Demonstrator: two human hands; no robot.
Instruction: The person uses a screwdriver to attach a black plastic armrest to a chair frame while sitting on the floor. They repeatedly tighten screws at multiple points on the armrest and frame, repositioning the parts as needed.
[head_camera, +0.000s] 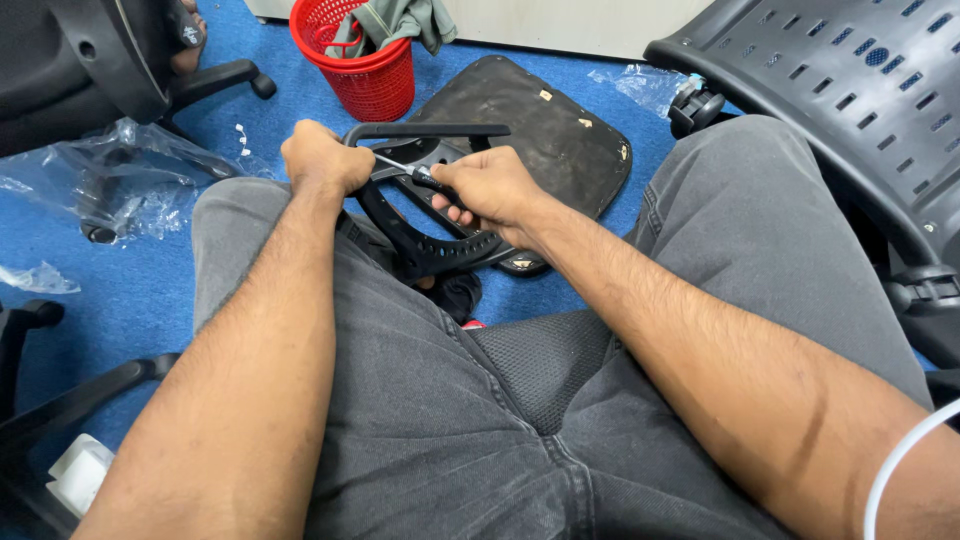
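Both fists closed: left hand (325, 158) grips armrest (430, 200), right hand (495, 190) screwdriver (405, 170); red basket (365, 65) behind

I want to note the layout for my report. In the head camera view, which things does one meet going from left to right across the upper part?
Crumpled clear plastic wrap → left hand → red basket → right hand holding a screwdriver → black slotted chair back.
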